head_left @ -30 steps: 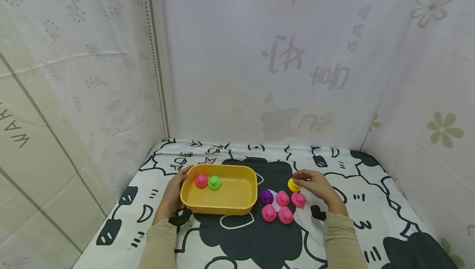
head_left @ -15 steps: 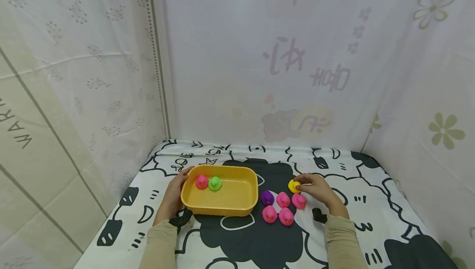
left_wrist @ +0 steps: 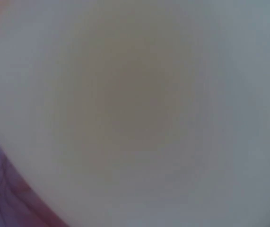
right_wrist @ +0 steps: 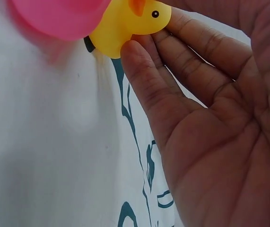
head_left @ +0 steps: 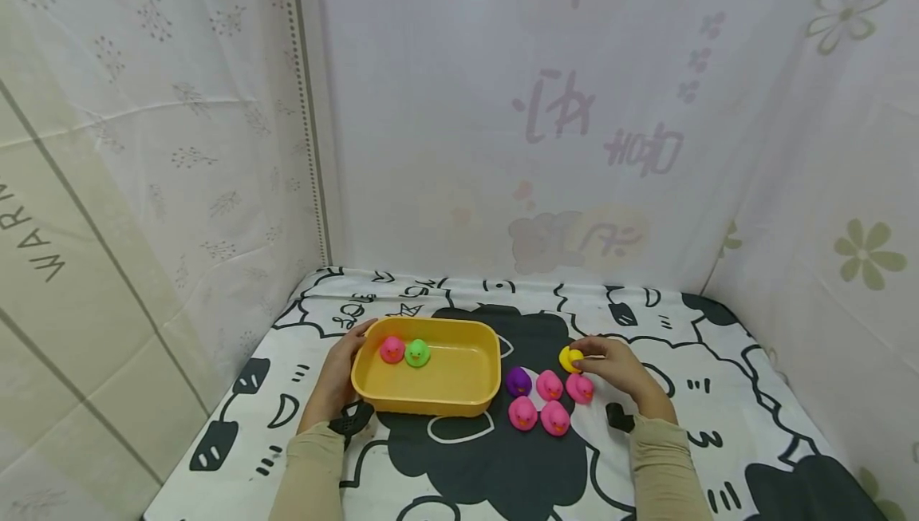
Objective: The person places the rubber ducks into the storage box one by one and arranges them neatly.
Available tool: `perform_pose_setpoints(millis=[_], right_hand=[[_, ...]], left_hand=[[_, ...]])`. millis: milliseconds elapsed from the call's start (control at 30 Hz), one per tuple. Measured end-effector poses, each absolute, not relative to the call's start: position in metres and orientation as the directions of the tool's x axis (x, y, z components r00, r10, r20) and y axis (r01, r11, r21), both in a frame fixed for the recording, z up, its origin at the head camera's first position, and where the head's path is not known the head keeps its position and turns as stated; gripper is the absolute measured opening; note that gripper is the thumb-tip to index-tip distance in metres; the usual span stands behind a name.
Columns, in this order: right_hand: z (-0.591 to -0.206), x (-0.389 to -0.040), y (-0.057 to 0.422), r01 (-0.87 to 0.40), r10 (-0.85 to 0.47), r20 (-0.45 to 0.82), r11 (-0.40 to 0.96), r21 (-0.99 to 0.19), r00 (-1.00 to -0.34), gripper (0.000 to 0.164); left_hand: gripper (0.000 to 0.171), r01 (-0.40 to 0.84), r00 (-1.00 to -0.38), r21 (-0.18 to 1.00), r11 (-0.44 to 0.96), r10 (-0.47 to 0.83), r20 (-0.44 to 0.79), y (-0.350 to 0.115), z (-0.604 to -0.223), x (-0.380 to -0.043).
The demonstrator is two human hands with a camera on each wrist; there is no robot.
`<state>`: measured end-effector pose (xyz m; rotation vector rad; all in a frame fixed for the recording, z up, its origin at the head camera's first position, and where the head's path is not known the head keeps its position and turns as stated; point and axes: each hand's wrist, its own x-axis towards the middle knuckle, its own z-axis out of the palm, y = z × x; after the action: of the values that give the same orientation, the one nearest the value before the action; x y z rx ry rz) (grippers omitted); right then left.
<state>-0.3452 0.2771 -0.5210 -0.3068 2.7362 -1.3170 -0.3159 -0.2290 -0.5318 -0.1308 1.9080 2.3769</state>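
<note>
In the head view, the right hand [head_left: 614, 365] pinches the yellow duck [head_left: 569, 359] between thumb and fingers, just beyond a cluster of four pink ducks [head_left: 550, 385] and a purple duck [head_left: 518, 381] on the patterned cloth [head_left: 495, 465]. The left hand [head_left: 334, 377] touches the left end of the yellow tray [head_left: 459, 381], fingertips at its far corner; how tightly those fingers curl cannot be told. Inside sit a red-pink duck [head_left: 392, 349] and a green duck [head_left: 417, 353], side by side. On the left curtain [head_left: 129, 210], "WAR" can be read, the next letter cut off; marks on the back curtain [head_left: 431, 130] are illegible. No brand shows.

The left wrist view is mostly pale blur, with a little palm in the lower left corner.

The right wrist view shows the thumb tip against the yellow duck, fingers opposite, the gap only duck-wide. Whether it bears on the cloth is unclear. The smooth, rounded body could slip from such a fingertip hold, or a low sideways move could knock the neighbouring pink duck.
</note>
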Motion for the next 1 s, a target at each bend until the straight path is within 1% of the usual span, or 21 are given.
perform_pose_setpoints(millis=[367, 567, 767, 1000], right_hand=[[-0.5219, -0.3451, 0.2768, -0.139, -0.222, -0.001, 0.613, -0.778, -0.975, 0.039], [-0.5244, -0.347, 0.276, -0.121, -0.194, -0.002, 0.622, -0.774, -0.981, 0.038], [-0.5253, -0.3457, 0.2746, -0.102, -0.187, -0.02, 0.621, -0.777, -0.982, 0.038], [-0.5257, -0.3468, 0.2753, -0.102, -0.173, -0.008, 0.619, -0.779, -0.985, 0.038]], left_hand=[[0.051, -0.123, -0.992, 0.967, -0.224, 0.027, -0.12, -0.2296, -0.5319, -0.3145], [0.052, -0.109, -0.994, 0.969, -0.224, 0.027, -0.106, -0.2295, -0.532, -0.3159], [0.05, -0.132, -0.991, 0.97, -0.203, 0.002, -0.135, -0.2306, -0.5337, -0.3152], [0.052, -0.126, -0.992, 0.972, -0.2, 0.018, -0.125, -0.2298, -0.5334, -0.3151]])
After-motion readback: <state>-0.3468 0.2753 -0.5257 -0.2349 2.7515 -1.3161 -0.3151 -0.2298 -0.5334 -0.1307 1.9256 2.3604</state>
